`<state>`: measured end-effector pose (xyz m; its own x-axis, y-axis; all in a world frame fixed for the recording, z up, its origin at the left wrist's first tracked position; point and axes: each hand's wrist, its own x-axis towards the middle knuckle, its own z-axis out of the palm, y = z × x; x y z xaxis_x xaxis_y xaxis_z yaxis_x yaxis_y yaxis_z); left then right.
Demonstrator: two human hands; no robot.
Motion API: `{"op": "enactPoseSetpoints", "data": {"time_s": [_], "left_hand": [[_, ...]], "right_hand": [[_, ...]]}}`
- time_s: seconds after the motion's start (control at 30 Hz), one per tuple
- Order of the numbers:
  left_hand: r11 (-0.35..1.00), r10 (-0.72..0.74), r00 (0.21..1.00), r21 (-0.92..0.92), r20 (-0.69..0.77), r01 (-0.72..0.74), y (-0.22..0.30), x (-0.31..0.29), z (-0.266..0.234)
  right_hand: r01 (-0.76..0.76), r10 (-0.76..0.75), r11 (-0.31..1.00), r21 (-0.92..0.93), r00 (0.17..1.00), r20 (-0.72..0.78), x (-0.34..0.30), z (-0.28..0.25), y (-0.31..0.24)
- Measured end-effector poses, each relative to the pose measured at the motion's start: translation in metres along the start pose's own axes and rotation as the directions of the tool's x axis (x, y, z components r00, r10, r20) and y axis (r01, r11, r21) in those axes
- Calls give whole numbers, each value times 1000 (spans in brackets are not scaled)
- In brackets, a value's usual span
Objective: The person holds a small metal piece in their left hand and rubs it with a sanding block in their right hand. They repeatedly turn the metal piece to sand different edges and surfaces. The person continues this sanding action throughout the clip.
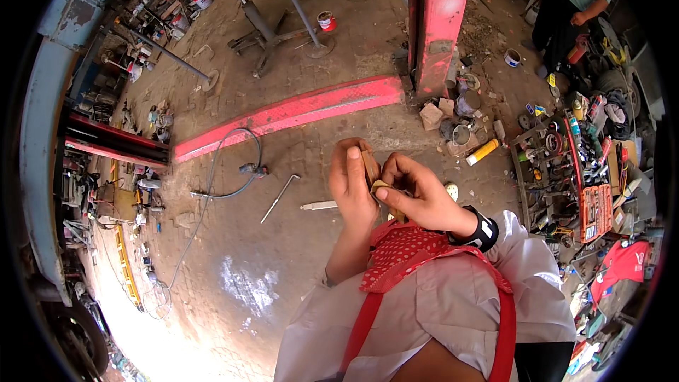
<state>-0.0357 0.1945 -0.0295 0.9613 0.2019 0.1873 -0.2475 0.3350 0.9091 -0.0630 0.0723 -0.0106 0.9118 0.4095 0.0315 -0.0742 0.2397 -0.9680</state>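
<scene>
Close in front of my chest, my left hand grips a flat brown piece, its thumb along the near side. Meeting it from the right, my right hand pinches a small yellowish, folded-looking piece between thumb and fingers. The two pieces touch or nearly touch; my fingers hide much of both, so their exact kind is unclear. A red apron with white dots hangs just below my hands. On the floor to the left lie a bent metal rod and a pale slim tool.
A red steel beam crosses the floor to a red post. A hose curls at the left. A yellow tube and an orange tool case lie at the right. Another person stands far right.
</scene>
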Motion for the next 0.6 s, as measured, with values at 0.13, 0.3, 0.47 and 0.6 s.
{"op": "enactPoseSetpoints", "data": {"time_s": [0.13,0.3,0.47,0.6], "left_hand": [[999,-30,997,39,66,27,1,0,-5],[998,-61,988,16,140,59,3,0,-4],[996,-77,987,61,143,69,4,-4,-2],[989,-108,974,119,201,85,4,-10,-7]], "right_hand": [[-85,84,996,34,996,4,-1,-2,2],[-37,37,999,-30,999,-8,0,-10,7],[-91,89,993,-70,995,-33,-1,-14,4],[-40,32,996,-80,995,-97,-1,-18,3]]}}
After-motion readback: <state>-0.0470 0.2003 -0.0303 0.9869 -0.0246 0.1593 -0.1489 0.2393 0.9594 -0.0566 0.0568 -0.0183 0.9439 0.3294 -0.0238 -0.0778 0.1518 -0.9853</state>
